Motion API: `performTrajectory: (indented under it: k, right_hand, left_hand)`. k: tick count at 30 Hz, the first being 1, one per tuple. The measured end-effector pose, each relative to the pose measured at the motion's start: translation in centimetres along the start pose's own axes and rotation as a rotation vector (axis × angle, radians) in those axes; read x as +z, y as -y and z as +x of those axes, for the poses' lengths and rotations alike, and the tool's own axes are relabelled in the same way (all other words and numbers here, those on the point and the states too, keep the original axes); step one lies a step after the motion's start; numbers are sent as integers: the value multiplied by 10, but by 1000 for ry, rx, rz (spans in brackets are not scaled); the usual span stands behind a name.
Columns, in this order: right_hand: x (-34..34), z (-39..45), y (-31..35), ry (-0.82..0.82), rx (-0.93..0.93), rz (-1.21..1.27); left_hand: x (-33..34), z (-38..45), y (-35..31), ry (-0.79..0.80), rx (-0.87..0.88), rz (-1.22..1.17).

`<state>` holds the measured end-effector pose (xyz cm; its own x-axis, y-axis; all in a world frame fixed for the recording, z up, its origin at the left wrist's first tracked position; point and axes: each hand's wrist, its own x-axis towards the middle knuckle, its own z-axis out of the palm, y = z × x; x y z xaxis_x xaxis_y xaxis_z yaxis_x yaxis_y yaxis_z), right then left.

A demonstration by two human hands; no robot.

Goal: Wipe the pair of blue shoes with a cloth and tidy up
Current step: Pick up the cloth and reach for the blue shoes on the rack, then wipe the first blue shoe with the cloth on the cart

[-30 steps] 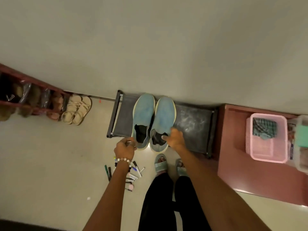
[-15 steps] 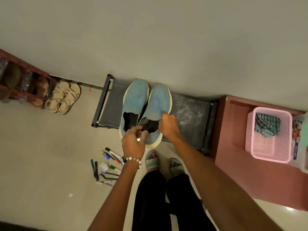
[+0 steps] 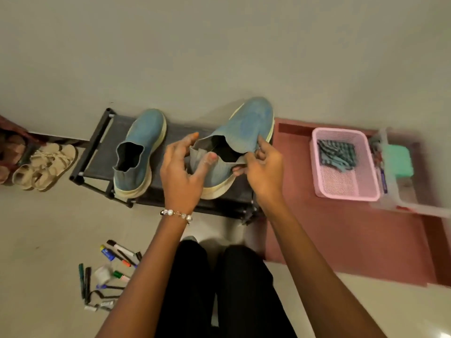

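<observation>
One blue slip-on shoe [image 3: 138, 152] stands on the black low rack [image 3: 97, 154], toe toward the wall. The second blue shoe [image 3: 246, 128] is lifted and tilted above the rack's right end. My right hand [image 3: 264, 172] pinches its collar on the right side. My left hand [image 3: 181, 174] holds its heel, with the thumb on the collar and the forefinger stretched behind it. A striped green cloth [image 3: 336, 154] lies in the pink basket [image 3: 346, 194], apart from both hands.
The basket sits on a red-brown low platform [image 3: 341, 240] beside a clear box [image 3: 415, 206] holding something green. Beige sandals [image 3: 46, 164] lie left of the rack by a red shoe shelf [image 3: 9, 147]. Several markers [image 3: 109, 269] are scattered on the floor by my legs.
The right-hand shoe has been lifted off the rack and carried right, away from its mate. Both hands moved with it, and the view shifted closer.
</observation>
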<state>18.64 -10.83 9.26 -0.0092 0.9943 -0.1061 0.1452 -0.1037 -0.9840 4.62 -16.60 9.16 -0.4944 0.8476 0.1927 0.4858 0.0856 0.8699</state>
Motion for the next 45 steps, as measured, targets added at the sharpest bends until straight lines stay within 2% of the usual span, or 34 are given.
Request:
performTrajectory:
  k: [6, 11, 17, 22, 29, 34, 37, 42, 45]
  right_hand:
    - [-90, -84, 5, -237, 40, -33]
    - [-151, -138, 0, -393, 103, 66]
    - [-179, -164, -27, -545, 210, 74]
    - [-175, -160, -50, -596, 300, 160]
    - [-159, -131, -105, -654, 391, 166]
    - [-164, -117, -145, -643, 387, -8]
    - [-167, -116, -148, -576, 405, -38]
    - [-188, -112, -120, -438, 502, -284]
    - [-211, -101, -101, -452, 385, -460]
  left_hand:
    - [21, -78, -51, 250, 109, -34]
    - [32, -120, -93, 516, 246, 25]
    - [58, -149, -101, 634, 328, 187]
    - [80, -147, -90, 678, 325, 239]
    - [119, -136, -54, 749, 221, 208]
    - [141, -130, -40, 796, 163, 155]
    - [149, -127, -29, 840, 96, 140]
    - [147, -128, -23, 819, -31, 3]
    - [143, -126, -25, 762, -195, -191]
